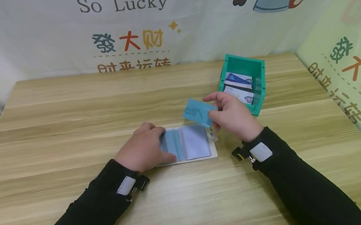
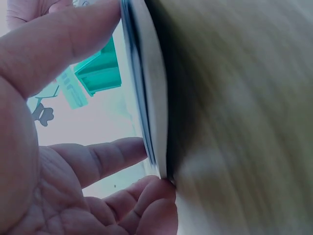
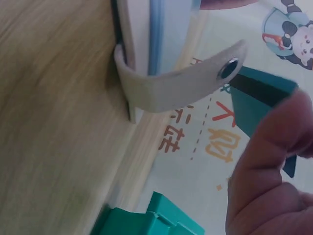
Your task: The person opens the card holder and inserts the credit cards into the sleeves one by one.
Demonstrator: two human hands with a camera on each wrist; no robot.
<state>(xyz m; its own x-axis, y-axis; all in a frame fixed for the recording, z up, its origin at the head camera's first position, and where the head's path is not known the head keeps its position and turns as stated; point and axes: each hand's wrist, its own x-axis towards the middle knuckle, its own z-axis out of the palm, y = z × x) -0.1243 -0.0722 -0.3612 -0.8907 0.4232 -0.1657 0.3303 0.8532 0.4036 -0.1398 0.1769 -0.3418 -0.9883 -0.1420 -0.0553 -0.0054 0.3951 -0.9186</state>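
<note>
A card holder (image 1: 196, 141) with clear sleeves lies spread open on the table, pale blue showing on its left half. My left hand (image 1: 142, 148) grips its left side; in the left wrist view the thumb (image 2: 73, 41) is at one edge and the fingers at the other. Between thumb and fingers, my right hand (image 1: 236, 116) pinches a light blue card (image 1: 197, 112), tilted over the holder's upper right. A dark stripe crosses the card's other face in the right wrist view. There the holder's snap strap (image 3: 171, 90) sticks out, bent upward.
A green bin (image 1: 262, 92) stands just beyond my right hand, with several cards (image 1: 239, 79) inside. The wooden table (image 1: 193, 206) runs back to a printed cloth (image 1: 197, 30), and another patterned cloth hangs on the right.
</note>
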